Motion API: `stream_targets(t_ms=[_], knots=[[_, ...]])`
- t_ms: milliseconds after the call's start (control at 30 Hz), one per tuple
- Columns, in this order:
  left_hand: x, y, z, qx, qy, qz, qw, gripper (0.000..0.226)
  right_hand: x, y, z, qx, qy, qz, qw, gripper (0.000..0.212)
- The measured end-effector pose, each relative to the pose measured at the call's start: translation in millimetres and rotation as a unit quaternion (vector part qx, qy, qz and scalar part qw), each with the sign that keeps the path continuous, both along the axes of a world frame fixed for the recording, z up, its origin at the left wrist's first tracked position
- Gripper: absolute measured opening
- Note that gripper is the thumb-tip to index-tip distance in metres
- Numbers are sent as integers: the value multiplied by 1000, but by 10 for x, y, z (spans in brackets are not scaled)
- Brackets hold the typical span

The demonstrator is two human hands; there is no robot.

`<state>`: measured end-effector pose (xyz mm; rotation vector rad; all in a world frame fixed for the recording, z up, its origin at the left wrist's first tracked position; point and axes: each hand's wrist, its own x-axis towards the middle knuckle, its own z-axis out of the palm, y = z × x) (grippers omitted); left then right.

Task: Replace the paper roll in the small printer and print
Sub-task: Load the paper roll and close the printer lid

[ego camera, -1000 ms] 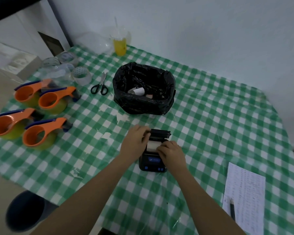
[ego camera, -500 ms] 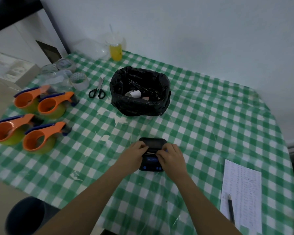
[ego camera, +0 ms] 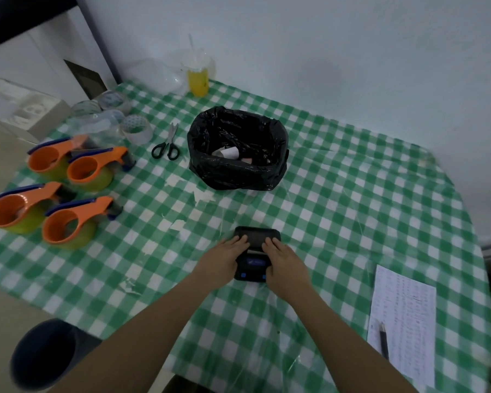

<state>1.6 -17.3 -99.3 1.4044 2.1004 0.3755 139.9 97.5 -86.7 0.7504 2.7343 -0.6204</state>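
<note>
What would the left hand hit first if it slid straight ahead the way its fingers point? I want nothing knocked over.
Past the printer, the left hand would probably meet the black bin bag first; only bare tablecloth lies between, though depth is hard to judge.

Printer (ego camera: 257, 234) matt black plastic; tablecloth (ego camera: 352, 211) glossy checked plastic.

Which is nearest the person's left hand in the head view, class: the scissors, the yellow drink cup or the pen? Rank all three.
Measured from the left hand:
1. Scissors, beyond it, slightly left, beside the black bin.
2. Pen, far right on the printed sheet.
3. Yellow drink cup, at the table's far edge by the wall.
</note>
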Motion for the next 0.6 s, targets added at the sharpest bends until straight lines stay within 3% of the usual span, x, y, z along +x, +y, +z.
stream_targets(t_ms=[67, 167, 233, 333, 467, 600], knots=[[-1, -15, 3, 8, -36, 24, 999, 54, 5, 2, 25, -25, 10, -26, 999, 54], [38, -63, 0, 50, -111, 100, 988, 61, 91, 28, -6, -105, 107, -129, 980, 53], [96, -103, -6, 57, -167, 177, 968, 72, 161, 2, -44, -155, 137, -226, 952, 55], [151, -135, -39, 30, -223, 240, 944, 78, 192, -69, -70, -273, 151, -359, 880, 55], [212, -159, -108, 28, -260, 264, 928, 67, 168, -120, -89, -291, 173, -403, 850, 46], [252, -139, -104, 51, -237, 268, 933, 59, 129, -131, -87, -307, 176, -436, 827, 44]])
